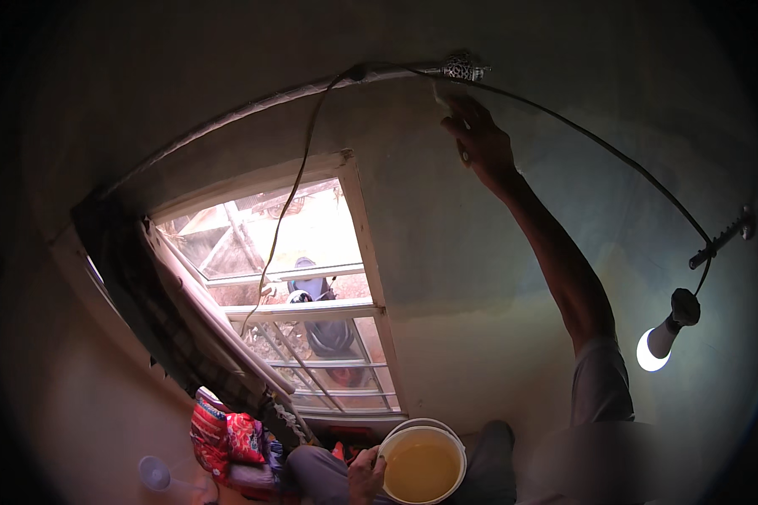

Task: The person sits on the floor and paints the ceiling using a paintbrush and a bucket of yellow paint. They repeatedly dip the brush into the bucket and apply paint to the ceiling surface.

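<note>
My left hand (365, 478) is closed on the left rim of a white bucket (462, 463), which sits between my knees and holds a yellowish-brown liquid (423, 468). Stretched high up the wall, my right hand (483, 145) has its fingers bent round something pale that is too dark and small to name. It works against the grey wall (446, 219) just under the patterned end knob (461, 67) of a curtain rod (253, 107). Around and below that hand the wall looks darker, with a lighter band lower down.
A cable (598, 135) droops from the rod to a wall hook (720, 240), where a lit bulb (653, 349) hangs right of my arm. Left of me are a barred window (290, 310), a bunched dark curtain (181, 303) and red patterned fabric (227, 438). A fan-like pale object (154, 473) stands lower left.
</note>
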Demonstrator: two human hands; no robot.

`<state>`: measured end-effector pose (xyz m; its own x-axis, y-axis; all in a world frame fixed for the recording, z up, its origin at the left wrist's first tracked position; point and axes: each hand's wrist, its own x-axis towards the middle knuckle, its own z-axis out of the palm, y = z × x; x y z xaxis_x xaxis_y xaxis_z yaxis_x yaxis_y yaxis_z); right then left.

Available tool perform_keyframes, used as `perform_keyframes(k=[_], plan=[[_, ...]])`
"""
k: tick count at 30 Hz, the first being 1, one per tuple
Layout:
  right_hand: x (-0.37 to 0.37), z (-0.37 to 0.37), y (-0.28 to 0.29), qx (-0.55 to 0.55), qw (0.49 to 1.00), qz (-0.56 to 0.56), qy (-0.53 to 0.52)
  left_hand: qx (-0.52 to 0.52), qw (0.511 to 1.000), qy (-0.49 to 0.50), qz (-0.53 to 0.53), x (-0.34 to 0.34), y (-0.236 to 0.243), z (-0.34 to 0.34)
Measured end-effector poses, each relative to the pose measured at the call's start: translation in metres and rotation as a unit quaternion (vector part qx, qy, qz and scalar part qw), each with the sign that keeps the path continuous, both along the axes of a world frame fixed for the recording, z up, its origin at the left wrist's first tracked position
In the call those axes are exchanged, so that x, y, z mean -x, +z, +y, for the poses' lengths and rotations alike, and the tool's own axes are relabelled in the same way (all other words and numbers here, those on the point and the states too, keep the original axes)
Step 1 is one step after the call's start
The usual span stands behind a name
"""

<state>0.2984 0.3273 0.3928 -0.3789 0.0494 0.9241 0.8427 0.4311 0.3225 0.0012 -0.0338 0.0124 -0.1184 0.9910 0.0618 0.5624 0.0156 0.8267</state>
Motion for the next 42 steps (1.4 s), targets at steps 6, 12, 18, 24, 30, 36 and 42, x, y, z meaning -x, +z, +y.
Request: perform_keyframes(k=[6,12,18,24,30,36,42], plan=[[-0.015,-0.017,-0.066,0.024,0.997,-0.057,-0.037,0.005,0.999,0.011,0.036,0.000,0.001,0.002],[-0.011,-0.013,-0.024,-0.024,0.999,-0.029,-0.010,-0.017,1.000,0.016,0.012,-0.005,-0.002,0.003],[-0.009,0.013,0.010,-0.019,0.999,-0.033,0.025,0.001,1.000,0.020,-0.009,-0.007,-0.003,0.007],[-0.017,-0.031,-0.055,0.123,0.990,-0.061,-0.031,-0.017,0.999,0.016,-0.041,0.005,-0.040,0.008],[-0.003,-0.042,-0.048,0.051,0.995,-0.090,-0.005,-0.028,0.999,0.020,0.001,0.003,-0.031,0.008],[0.047,-0.003,0.019,-0.055,0.995,-0.080,0.027,-0.001,1.000,0.029,0.001,0.001,-0.018,0.007],[0.058,0.008,0.021,-0.019,0.998,-0.057,0.014,-0.026,0.999,0.022,0.001,-0.001,-0.020,0.009]])
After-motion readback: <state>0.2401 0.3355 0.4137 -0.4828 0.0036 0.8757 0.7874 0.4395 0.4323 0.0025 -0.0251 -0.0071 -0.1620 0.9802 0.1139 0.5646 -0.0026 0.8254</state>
